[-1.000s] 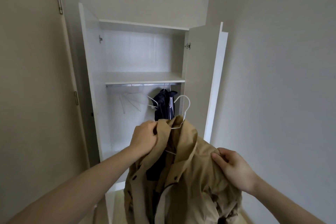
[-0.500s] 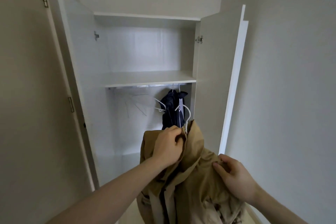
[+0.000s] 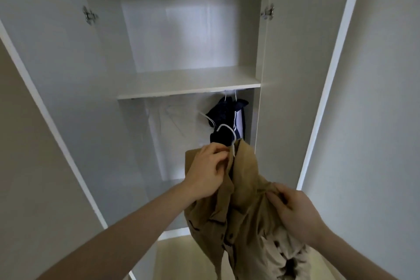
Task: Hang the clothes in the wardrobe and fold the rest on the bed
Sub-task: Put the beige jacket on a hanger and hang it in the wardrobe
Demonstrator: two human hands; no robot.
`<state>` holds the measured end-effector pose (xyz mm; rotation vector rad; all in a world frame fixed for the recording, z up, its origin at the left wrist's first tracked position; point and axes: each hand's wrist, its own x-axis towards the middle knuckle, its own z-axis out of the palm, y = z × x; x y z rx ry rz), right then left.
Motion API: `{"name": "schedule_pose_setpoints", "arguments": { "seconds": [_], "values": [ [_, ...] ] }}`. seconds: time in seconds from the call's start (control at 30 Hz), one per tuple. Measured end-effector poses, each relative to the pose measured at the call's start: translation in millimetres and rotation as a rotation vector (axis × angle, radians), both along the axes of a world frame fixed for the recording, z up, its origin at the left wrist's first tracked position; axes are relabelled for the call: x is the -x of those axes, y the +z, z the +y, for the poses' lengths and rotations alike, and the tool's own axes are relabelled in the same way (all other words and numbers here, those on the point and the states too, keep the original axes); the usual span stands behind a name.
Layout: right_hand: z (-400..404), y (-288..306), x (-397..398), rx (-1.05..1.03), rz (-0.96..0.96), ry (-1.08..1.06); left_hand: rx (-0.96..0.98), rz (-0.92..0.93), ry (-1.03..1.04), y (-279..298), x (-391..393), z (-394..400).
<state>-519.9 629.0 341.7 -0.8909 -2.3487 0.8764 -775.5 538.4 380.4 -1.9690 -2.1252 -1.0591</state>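
The left hand [image 3: 208,171] grips the tan coat [image 3: 245,207] at its collar, beside the white hanger [image 3: 227,130]. The right hand [image 3: 295,211] clutches the coat's shoulder fabric. Inside the open wardrobe [image 3: 188,84], a navy garment [image 3: 225,111] hangs under the shelf's right end.

White built-in wardrobe [image 3: 188,29] fills the view, both doors swung open – left door [image 3: 52,75] angled out toward the camera, right door [image 3: 295,75] edge-on with a bright white edge. Metal hinge [image 3: 89,15] on the left inner wall, another hinge [image 3: 268,12] on the right. Upper compartment is bounded by a top board and a white shelf [image 3: 188,85] below it. Back panel carries a pale, soft reflection of daylight. Lower compartment is dimmer – greyish side walls. Plain off-white wall [image 3: 381,120] at right, beige wall [image 3: 20,166] at left. Strip of light cream floor [image 3: 181,259] visible at the bottom
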Motion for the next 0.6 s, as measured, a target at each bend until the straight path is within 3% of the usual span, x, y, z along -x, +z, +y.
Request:
{"name": "schedule_pose_setpoints", "arguments": {
  "seconds": [0.1, 0.3, 0.43, 0.6],
  "values": [
    [34.0, -17.8, 27.6, 0.012, 0.015, -0.024, 0.059, -0.009, -0.014, -16.3, 42.0, 22.2],
    [88.0, -40.5, 74.4, 0.020, 0.047, -0.112, 0.085, -0.214, -0.047, -28.6, 133.5, 76.8],
    [113.4, -52.4, 111.6, 0.046, 0.096, -0.194, 0.152, -0.432, 0.081, -42.4, 215.4, 134.1],
    [136.1, -60.8, 156.9, 0.053, 0.136, -0.279, 0.322, -0.517, 0.141, -58.9, 305.6, 214.4]
  ]
}}
